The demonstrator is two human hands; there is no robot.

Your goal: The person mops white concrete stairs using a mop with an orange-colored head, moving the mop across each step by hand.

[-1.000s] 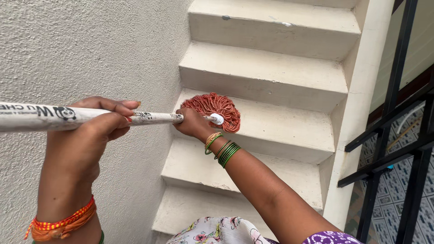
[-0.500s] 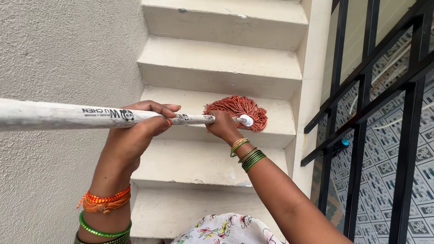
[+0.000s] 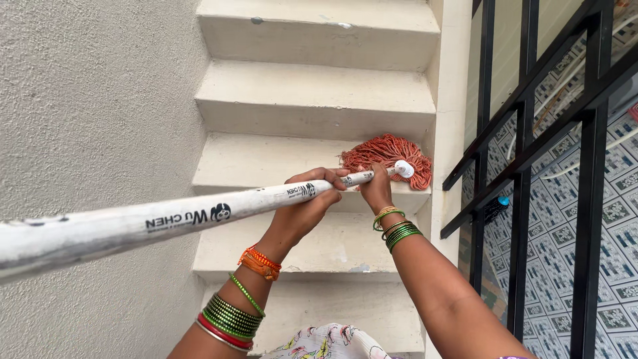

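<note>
I hold a mop with a long white handle [image 3: 166, 223] that runs from the lower left up to an orange-red string mop head [image 3: 391, 157]. The head rests on a cream stair step [image 3: 266, 163], against the step's right end. My left hand [image 3: 302, 209] is wrapped around the handle near its lower end. Just ahead of it, my right hand [image 3: 377, 189] grips the handle close to the white socket of the mop head. Both wrists wear green and orange bangles and threads.
Cream concrete stairs [image 3: 312, 100] descend ahead of me. A rough plastered wall [image 3: 93, 106] stands on the left. A cream side curb [image 3: 452, 113] and a black metal railing [image 3: 525, 166] bound the right, with patterned floor tiles [image 3: 615, 226] far below.
The mop head has slid to the right along the step, toward the curb. My left hand has moved down the handle, closer to my right hand. The view has shifted right.
</note>
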